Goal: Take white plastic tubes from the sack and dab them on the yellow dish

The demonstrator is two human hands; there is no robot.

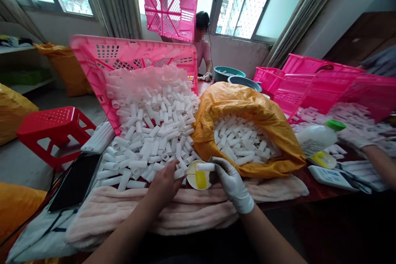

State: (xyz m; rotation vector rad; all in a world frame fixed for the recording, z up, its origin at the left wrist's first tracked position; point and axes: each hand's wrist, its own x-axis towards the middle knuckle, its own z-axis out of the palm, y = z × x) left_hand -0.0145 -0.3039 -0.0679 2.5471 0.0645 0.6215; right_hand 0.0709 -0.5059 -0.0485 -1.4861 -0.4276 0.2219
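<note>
My bare left hand [165, 183] is curled at the near edge of a heap of white plastic tubes [154, 128], with its fingers closed round one or two of them. My right hand [232, 183] wears a white glove and pinches one white tube [204, 167] held level. That tube lies just above a small round dish of yellow liquid [198, 177]. Both hands rest over a pink towel [185, 210] at the table's front. The heap spills from a tipped pink crate [93, 60].
An orange sack [247, 103] full of more white tubes lies open to the right. Beyond it are a green-capped bottle [318, 138], more pink crates [324, 82] and another person's gloved hand [368, 142]. A person sits behind. A red stool [52, 126] and a black phone [76, 181] are on the left.
</note>
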